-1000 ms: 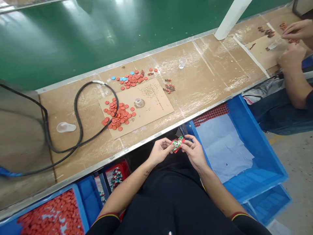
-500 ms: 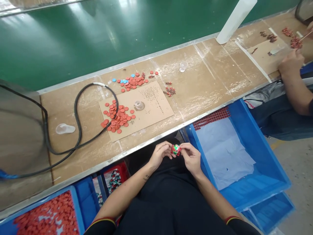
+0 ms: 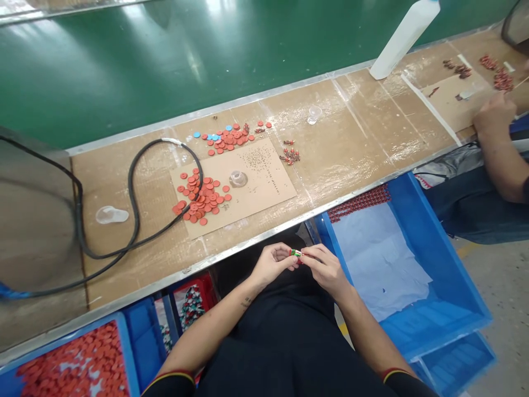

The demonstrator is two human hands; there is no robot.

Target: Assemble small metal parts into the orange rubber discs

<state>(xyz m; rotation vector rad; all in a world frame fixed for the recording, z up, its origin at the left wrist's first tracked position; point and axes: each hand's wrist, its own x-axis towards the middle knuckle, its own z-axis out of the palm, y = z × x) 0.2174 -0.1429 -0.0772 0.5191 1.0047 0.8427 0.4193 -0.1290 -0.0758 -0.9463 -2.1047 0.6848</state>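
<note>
The left hand (image 3: 273, 266) and right hand (image 3: 325, 270) are both closed in a fingertip pinch on a small red-and-green wrapper (image 3: 296, 252), which sits between them just above the person's lap, near the front edge of the surface (image 3: 343, 129). It looks narrow, but whether it is rolled or seen edge-on is hard to tell. Holding it close to the body and away from the surface seems to give both hands fine control. Within easy reach at the lower right, an open blue plastic crate (image 3: 433, 248) lined with a pale sheet (image 3: 382, 264) appears placed to receive finished pieces, and a strip of red beads (image 3: 359, 203) lies along its far edge. Orange discs (image 3: 202, 198) lie spread on a cardboard sheet (image 3: 264, 176), probably so that single pieces are easy to pick out, while a bin of orange discs (image 3: 74, 364) at the lower left looks like bulk stock. At the upper right, a co-worker's hand (image 3: 494, 118) rests over a separate cardboard sheet (image 3: 450, 94).
</note>
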